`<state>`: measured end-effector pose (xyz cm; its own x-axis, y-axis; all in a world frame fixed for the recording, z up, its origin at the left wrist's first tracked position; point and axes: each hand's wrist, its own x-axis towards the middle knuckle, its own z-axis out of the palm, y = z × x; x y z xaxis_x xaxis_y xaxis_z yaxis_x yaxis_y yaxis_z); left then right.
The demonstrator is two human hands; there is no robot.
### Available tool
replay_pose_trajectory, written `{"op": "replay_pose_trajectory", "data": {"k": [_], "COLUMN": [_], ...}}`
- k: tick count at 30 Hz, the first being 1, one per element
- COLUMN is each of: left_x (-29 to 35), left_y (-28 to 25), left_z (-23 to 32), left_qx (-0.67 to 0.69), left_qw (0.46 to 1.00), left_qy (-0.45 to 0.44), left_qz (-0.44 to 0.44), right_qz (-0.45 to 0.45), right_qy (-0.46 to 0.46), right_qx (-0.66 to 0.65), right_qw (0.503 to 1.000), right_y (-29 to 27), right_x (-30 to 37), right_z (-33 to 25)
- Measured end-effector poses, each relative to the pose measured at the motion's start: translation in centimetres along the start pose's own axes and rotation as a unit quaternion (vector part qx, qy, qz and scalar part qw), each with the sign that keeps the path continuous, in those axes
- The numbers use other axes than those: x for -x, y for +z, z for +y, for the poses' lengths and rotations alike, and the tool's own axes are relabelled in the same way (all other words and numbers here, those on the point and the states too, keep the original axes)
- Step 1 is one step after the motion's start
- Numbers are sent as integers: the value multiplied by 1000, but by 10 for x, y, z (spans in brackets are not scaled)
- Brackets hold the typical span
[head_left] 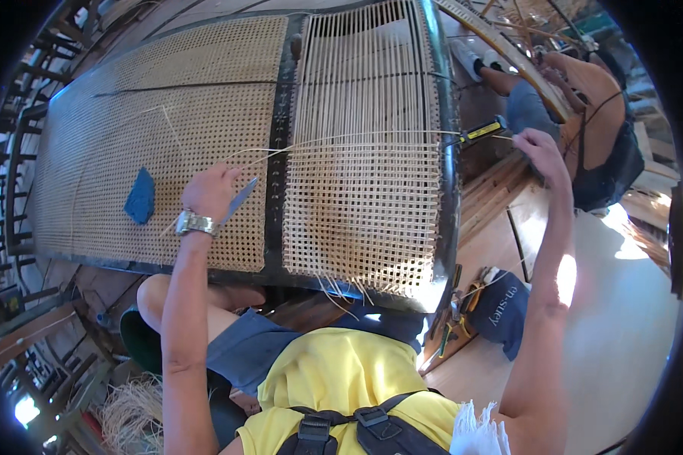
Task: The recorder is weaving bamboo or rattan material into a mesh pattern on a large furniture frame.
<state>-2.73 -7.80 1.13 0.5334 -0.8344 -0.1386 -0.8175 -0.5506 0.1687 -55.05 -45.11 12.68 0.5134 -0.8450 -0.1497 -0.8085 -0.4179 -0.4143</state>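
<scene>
A wooden frame lies before me, with woven cane mesh on its left and a partly woven cane panel on its right. Across that panel runs a pale cane strand. My left hand is closed on the strand at its left side, above the mesh. A knife blade shows beside this hand; its handle is hidden. Out past the frame's right edge, my right hand pinches the strand's other end. A yellow-and-black handled tool sits at that edge, close to the strand.
A blue cloth rests on the mesh. Hand tools and a dark blue cloth item lie low on the right. Another person sits at the far right. Loose cane fibres are heaped at the lower left.
</scene>
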Motion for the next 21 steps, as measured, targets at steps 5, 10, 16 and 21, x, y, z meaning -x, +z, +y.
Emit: {"op": "replay_pose_trajectory", "data": {"k": [5,10,16,21], "left_x": [-12,26,1,-37], "left_y": [11,-53,-71,-45], "left_z": [-117,-286,-262,-82], "left_qx": [124,50,-225,34], "left_qw": [992,987,947,978], "left_qy": [0,-141,-227,88], "left_qz": [13,51,25,186], "right_qz": [-43,-98,-25,-12], "right_qy": [-97,-171,-90,-62], "right_qx": [-59,-168,-117,-63], "right_qw": [993,966,989,996], "right_y": [56,67,74,27], "right_x": [-40,-44,-13,19], "right_z": [-60,-83,-77,-54]}}
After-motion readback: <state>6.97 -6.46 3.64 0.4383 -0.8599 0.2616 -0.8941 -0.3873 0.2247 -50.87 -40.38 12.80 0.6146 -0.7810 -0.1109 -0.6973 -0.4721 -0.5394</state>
